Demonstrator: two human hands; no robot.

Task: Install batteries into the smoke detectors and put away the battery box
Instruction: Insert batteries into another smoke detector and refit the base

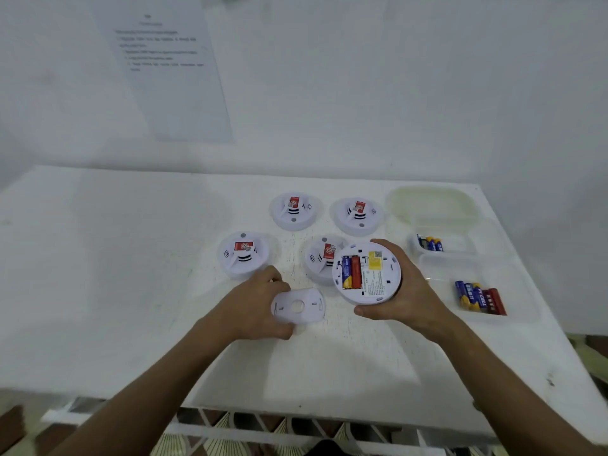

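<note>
My right hand [398,291] holds a round white smoke detector [367,274] with its back turned up; a blue and a red battery sit side by side in its compartment. My left hand [260,304] grips the detector's white back plate [297,306] just above the table. Several more detectors lie face up on the white table [131,274]: one at the left [243,255], two at the back [295,212] [358,215], and one [320,258] partly hidden behind the held detector. The clear battery box [513,291] at the right holds several loose batteries [478,296].
A small clear tray [457,245] with a few batteries [431,243] sits behind the box, and a translucent lid [431,205] lies at the back right. A printed sheet [167,67] hangs on the wall. The table's front edge runs close to my forearms.
</note>
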